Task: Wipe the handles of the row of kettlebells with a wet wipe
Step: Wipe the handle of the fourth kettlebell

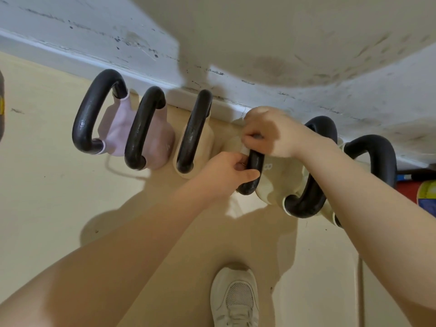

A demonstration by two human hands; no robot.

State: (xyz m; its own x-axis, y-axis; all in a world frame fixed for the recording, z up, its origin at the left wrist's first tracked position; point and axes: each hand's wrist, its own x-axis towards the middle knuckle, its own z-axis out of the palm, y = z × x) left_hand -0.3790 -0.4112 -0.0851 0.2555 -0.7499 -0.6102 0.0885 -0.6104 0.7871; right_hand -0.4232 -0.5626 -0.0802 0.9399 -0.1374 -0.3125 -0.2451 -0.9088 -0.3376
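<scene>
Nearest the camera, a bare thigh point(118, 267) fills the lower left, with a white sneaker point(234, 298) planted on the cream floor point(47, 197) beside it.

A row of six kettlebells is seen along the scuffed white baseboard point(70, 55), each black handle arching up toward the camera. From the left: a pink kettlebell point(118, 128), a second pink kettlebell point(160, 147), a cream kettlebell point(207, 138), the fourth kettlebell point(273, 182), then two more to its right, largely hidden by the right forearm. All the handles lie roughly parallel, their long axes running from the wall toward the person and leaning somewhat to the left at the near end.

The fourth handle point(253, 171) is being worked on. It is gripped low down by the left hand point(226, 173), the thumb laid across the bar to steady it. The right hand point(271, 133) is curled over the upper part of the same handle, and the wet wipe point(245, 149) is pinched in its fingers; only a small pale edge shows, pressed to the bar.

The step in hand is judged to be the fourth handle, with three likely done and two left. The next move calls for the wipe to be drawn along the arch, following its curve with the bar fully wrapped, while the bell is kept from tipping.
</scene>
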